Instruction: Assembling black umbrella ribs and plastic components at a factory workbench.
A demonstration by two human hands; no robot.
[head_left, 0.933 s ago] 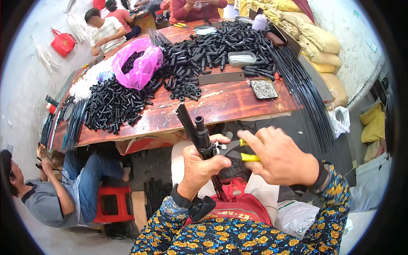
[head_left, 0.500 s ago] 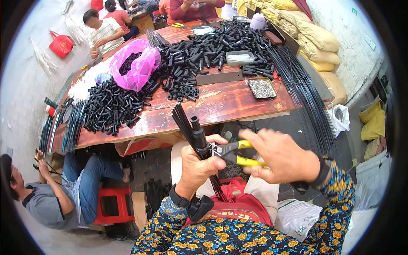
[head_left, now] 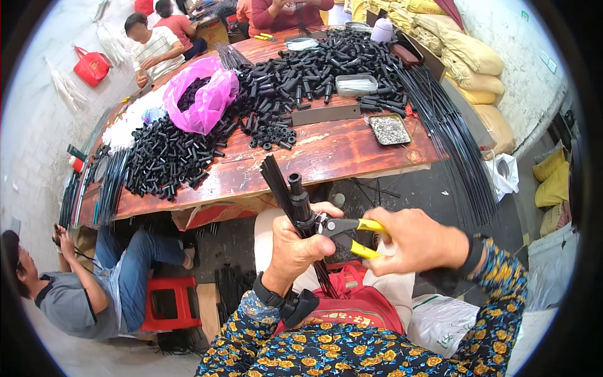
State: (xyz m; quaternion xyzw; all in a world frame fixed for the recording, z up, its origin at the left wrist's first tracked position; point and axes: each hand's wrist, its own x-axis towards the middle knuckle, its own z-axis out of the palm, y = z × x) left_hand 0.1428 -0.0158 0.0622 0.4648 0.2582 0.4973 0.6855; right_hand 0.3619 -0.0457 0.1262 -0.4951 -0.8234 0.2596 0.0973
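Observation:
My left hand (head_left: 292, 245) is closed around a bundle of thin black rods (head_left: 276, 179) and a black tubular piece (head_left: 300, 200) with a narrower top end. Both stand upright, leaning slightly, above my lap. In my right hand (head_left: 430, 239) is a pair of pliers (head_left: 343, 232) with yellow-and-black handles, its fingers wrapped around the spread grips. The jaws of the pliers reach the side of the tubular piece, between my left thumb and forefinger. What exactly lies in the jaws is too small to make out. Below my left hand, the rods' lower ends come down over a red apron (head_left: 352, 308).
The wooden table (head_left: 251, 173) ahead bears heaps of black tubes (head_left: 166, 157), a pink bag (head_left: 210, 107), a tray of small metal bits (head_left: 389, 129) and a metal bar (head_left: 325, 115). Long black rods (head_left: 455, 147) overhang its right side. A co-worker (head_left: 75, 295) sits at left beside a red stool (head_left: 169, 305).
My right hand has shifted slightly down, its fingers now folded around the handles instead of raised and blurred. The handles stand wider apart. My left hand keeps its hold.

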